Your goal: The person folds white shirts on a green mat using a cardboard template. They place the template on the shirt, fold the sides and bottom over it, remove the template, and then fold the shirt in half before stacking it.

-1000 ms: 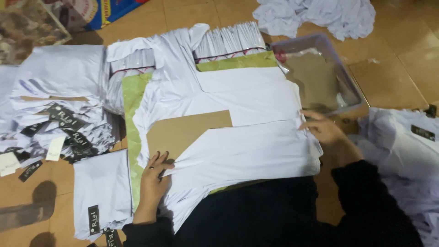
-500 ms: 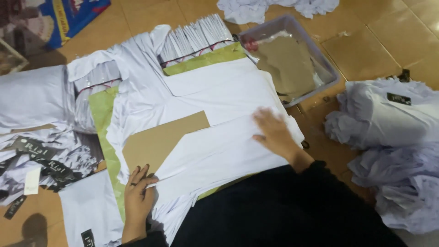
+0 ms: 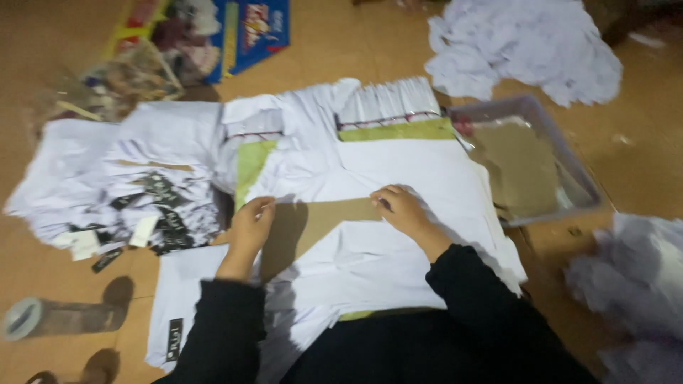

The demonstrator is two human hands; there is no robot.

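Left hand (image 3: 250,226) pinched the white shirt (image 3: 398,213) edge | right hand (image 3: 402,211) fingers curled on the fold | shirt lay over cardboard (image 3: 320,220) on the floor | soft, light, best held by edges

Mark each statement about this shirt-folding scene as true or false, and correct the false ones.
1. Both hands rest on the white shirt at the edge of the cardboard sheet. True: left hand, right hand.
2. The plastic tray sits to the person's left. False: it is to the right.
3. A green board shows under the shirt. True.
4. The person wears red sleeves. False: the sleeves are black.
5. A pile of white garments lies beyond the tray. True.
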